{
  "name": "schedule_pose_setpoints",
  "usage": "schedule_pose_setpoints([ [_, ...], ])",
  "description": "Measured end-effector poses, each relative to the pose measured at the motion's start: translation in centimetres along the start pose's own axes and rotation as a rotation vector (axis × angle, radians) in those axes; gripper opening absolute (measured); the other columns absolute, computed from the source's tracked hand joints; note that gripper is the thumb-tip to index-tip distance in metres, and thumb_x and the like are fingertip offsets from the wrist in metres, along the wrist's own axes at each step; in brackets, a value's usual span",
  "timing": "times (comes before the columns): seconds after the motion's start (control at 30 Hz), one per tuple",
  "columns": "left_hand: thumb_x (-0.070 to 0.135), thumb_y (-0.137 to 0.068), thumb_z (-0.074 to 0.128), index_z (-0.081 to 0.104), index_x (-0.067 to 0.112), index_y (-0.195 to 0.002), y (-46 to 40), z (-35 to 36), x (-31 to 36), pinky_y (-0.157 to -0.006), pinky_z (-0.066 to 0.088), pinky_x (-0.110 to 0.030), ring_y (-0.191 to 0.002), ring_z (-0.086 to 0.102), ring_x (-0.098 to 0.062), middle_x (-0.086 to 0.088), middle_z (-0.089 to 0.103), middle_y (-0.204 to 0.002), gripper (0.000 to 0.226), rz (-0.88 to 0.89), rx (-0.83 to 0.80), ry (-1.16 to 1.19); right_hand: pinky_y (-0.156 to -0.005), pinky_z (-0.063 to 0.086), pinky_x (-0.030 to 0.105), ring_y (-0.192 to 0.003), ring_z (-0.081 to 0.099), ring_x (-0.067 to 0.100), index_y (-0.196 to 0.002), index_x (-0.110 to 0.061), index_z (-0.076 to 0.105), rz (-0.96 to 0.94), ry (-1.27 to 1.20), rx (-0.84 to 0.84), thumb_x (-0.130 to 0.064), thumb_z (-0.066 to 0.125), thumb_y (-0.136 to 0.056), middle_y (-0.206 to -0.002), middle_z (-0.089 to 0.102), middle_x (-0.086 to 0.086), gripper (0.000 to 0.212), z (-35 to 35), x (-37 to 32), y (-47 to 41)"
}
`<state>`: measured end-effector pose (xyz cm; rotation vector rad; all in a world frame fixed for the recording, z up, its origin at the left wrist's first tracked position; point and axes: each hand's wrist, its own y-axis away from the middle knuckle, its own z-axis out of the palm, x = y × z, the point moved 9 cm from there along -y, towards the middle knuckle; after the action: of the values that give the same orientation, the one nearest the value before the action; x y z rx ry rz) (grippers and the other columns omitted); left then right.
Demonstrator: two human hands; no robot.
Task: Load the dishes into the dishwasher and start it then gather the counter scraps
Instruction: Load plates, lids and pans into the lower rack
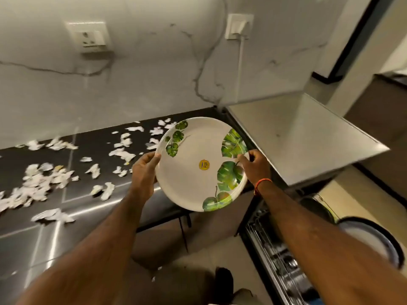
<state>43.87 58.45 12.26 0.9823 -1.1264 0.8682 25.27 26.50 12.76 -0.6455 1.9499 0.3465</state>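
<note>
Fingers of both hands curl round the rim of one round plate (198, 166), so each grip is closed on it: the left hand (144, 172) holds the plate's left edge with its thumb over the rim, and the right hand (255, 166) pinches the plate's right edge, an orange thread band (262, 183) tied at that wrist. The plate is white with green leaf prints and a small yellow sticker (204, 165) near its middle; it is tilted, face toward the camera, and held in the air, touching nothing but the hands. Behind and to the left of the plate lies the dark, glossy table (88, 194), strewn with many torn white paper scraps (44, 179), some just beside the plate's upper left rim, most well to its left. Right of the plate, past its upper edge, stands a pale grey flat-topped unit (308, 137). Below and to the right of the plate the dishwasher rack (279, 256) shows its wire tines, and a dark-rimmed dish (372, 238) stands in it at the far right. Above the plate rises a marble-veined wall (154, 62) with a socket plate (90, 37) to the upper left and a plugged-in white cable (241, 62) almost straight above.
</note>
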Motion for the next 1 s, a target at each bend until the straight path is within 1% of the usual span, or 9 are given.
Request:
schedule_pose_setpoints([
  [0.07,0.025,-0.098,0.066,0.071,0.017,-0.107,0.6,3.6,-1.1,-0.069,0.062,-0.041,-0.078,0.073,-0.021,-0.006,0.077,-0.095,0.013,-0.030,-0.089,-0.016,-0.068,0.040,0.027,-0.072,0.058,0.015,-0.088,-0.016,0.062,0.064,0.046,0.063,-0.031,0.074,-0.086,-0.080,0.064,-0.002,0.019,-4.2,2.9,1.4],
  [0.17,0.023,-0.098,0.066,0.071,0.014,-0.106,1.7,10.2,-2.2,-0.061,0.061,-0.036,-0.071,0.073,-0.017,-0.003,0.076,-0.087,0.013,-0.030,-0.243,-0.067,-0.079,0.051,0.037,-0.086,0.063,0.025,-0.093,-0.016,0.064,0.155,0.093,0.141,-0.029,0.073,-0.086,-0.092,0.070,0.004,0.018,-10.4,8.2,3.8],
  [0.27,0.020,-0.097,0.067,0.071,0.012,-0.107,3.2,17.0,-2.9,-0.058,0.059,-0.033,-0.068,0.072,-0.015,-0.004,0.076,-0.086,0.013,-0.004,-0.363,-0.134,-0.075,0.046,0.031,-0.085,0.062,0.024,-0.097,-0.013,0.065,0.271,0.121,0.205,-0.026,0.070,-0.087,-0.095,0.071,0.007,0.017,-15.7,13.0,6.5],
  [0.33,0.018,-0.097,0.068,0.071,0.008,-0.110,4.3,22.1,-3.7,-0.064,0.061,-0.037,-0.075,0.073,-0.021,-0.010,0.077,-0.094,0.017,0.015,-0.463,-0.167,-0.071,0.040,0.027,-0.083,0.061,0.025,-0.098,-0.012,0.065,0.343,0.151,0.243,-0.022,0.066,-0.088,-0.096,0.071,0.009,0.014,-19.0,16.0,8.2],
  [0.47,0.017,-0.097,0.067,0.068,0.003,-0.119,6.3,30.4,-6.0,-0.077,0.062,-0.047,-0.088,0.073,-0.034,-0.021,0.075,-0.106,0.026,0.019,-0.639,-0.191,-0.073,0.037,0.029,-0.097,0.063,0.034,-0.095,-0.014,0.056,0.453,0.171,0.320,-0.011,0.060,-0.091,-0.104,0.069,0.014,0.006,-24.0,20.3,10.7],
  [0.67,0.008,-0.097,0.066,0.069,0.006,-0.111,11.2,44.1,-11.9,-0.067,0.061,-0.034,-0.074,0.071,-0.019,-0.006,0.076,-0.087,0.015,0.014,-0.790,-0.286,-0.083,0.051,0.036,-0.102,0.063,0.032,-0.118,-0.016,0.057,0.577,0.089,0.455,-0.010,0.058,-0.087,-0.110,0.067,0.010,0.032,-33.5,28.8,13.3],
  [0.77,0.005,-0.094,0.068,0.073,0.011,-0.103,13.8,49.7,-14.7,-0.062,0.058,-0.032,-0.068,0.069,-0.017,-0.002,0.076,-0.081,0.012,0.030,-0.878,-0.382,-0.077,0.049,0.031,-0.095,0.064,0.025,-0.111,-0.018,0.062,0.642,0.076,0.502,-0.015,0.062,-0.087,-0.101,0.068,0.003,0.024,-36.9,32.7,14.6],
  [0.87,0.009,-0.092,0.072,0.076,0.013,-0.101,16.3,54.2,-17.5,-0.069,0.056,-0.035,-0.074,0.068,-0.019,-0.007,0.076,-0.086,0.011,0.052,-1.003,-0.512,-0.073,0.046,0.036,-0.092,0.064,0.036,-0.093,-0.009,0.064,0.710,0.167,0.517,-0.011,0.061,-0.087,-0.096,0.068,0.018,0.006,-39.5,35.3,16.4],
  [1.0,0.005,-0.093,0.070,0.078,0.015,-0.102,18.5,60.4,-21.7,-0.067,0.054,-0.024,-0.076,0.069,-0.008,-0.003,0.078,-0.091,0.016,0.093,-1.200,-0.688,-0.077,0.046,0.032,-0.096,0.066,0.036,-0.104,-0.008,0.074,0.738,0.252,0.475,-0.010,0.062,-0.090,-0.101,0.072,0.016,0.019,-41.4,38.7,16.1],
])
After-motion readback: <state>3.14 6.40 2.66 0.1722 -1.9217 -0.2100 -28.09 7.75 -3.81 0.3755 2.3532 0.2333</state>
